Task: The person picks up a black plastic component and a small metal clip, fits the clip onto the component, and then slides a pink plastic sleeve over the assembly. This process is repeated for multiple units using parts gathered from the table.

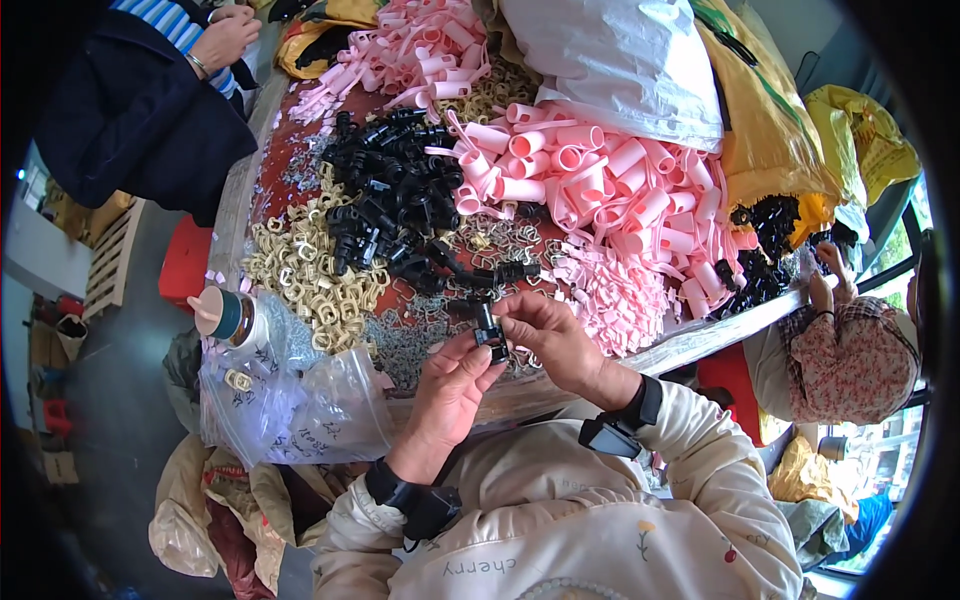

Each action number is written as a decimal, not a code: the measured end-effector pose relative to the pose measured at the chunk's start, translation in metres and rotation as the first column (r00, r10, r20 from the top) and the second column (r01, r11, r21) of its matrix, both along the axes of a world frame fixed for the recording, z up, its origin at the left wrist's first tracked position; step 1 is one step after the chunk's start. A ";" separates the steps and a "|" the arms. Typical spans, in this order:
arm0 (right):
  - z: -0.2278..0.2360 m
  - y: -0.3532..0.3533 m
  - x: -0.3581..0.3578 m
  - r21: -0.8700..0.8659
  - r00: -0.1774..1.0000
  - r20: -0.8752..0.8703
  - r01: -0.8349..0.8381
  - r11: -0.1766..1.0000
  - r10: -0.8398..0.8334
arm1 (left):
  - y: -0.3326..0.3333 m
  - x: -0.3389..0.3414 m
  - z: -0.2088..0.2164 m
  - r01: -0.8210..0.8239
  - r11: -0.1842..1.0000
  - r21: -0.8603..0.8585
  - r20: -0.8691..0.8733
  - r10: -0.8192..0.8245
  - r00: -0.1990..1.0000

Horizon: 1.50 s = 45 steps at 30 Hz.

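Angular black plastic parts (378, 195) lie between cream plastic rings (318, 275), left, and pink plastic tubes (632, 180), right; a bulging white sack (630, 70) lies behind the tubes.

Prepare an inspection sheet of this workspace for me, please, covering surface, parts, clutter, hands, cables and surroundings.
Surface: red tabletop, largely covered by heaps.
Parts: black part in hand; black pile, cream rings and pink tubes heaped loosely.
Clutter: clear bag at the near left edge; white sack behind the tubes.
Hands: left hand and right hand both hold the black part.
Cables: nothing seen on the tabletop.
Surroundings: co-workers at far left and right.
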State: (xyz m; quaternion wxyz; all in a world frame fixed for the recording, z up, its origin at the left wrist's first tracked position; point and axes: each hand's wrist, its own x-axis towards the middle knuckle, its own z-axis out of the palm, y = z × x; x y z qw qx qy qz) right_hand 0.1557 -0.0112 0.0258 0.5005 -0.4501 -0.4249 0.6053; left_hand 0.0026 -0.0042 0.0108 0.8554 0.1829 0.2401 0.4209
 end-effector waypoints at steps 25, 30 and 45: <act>0.041 -0.008 0.019 0.478 0.786 0.617 -0.352 0.805 -0.023 | -0.011 -0.007 0.010 0.273 0.958 -0.090 -0.108 -0.282 0.953; 0.028 -0.008 0.022 0.403 0.867 0.494 -0.294 0.867 0.065 | -0.006 -0.010 0.003 0.319 0.937 -0.142 -0.023 -0.325 0.945; -0.009 -0.010 0.034 0.018 0.009 1.000 -0.510 0.860 -0.016 | 0.008 -0.012 0.012 0.182 0.983 0.014 -0.296 -0.170 0.940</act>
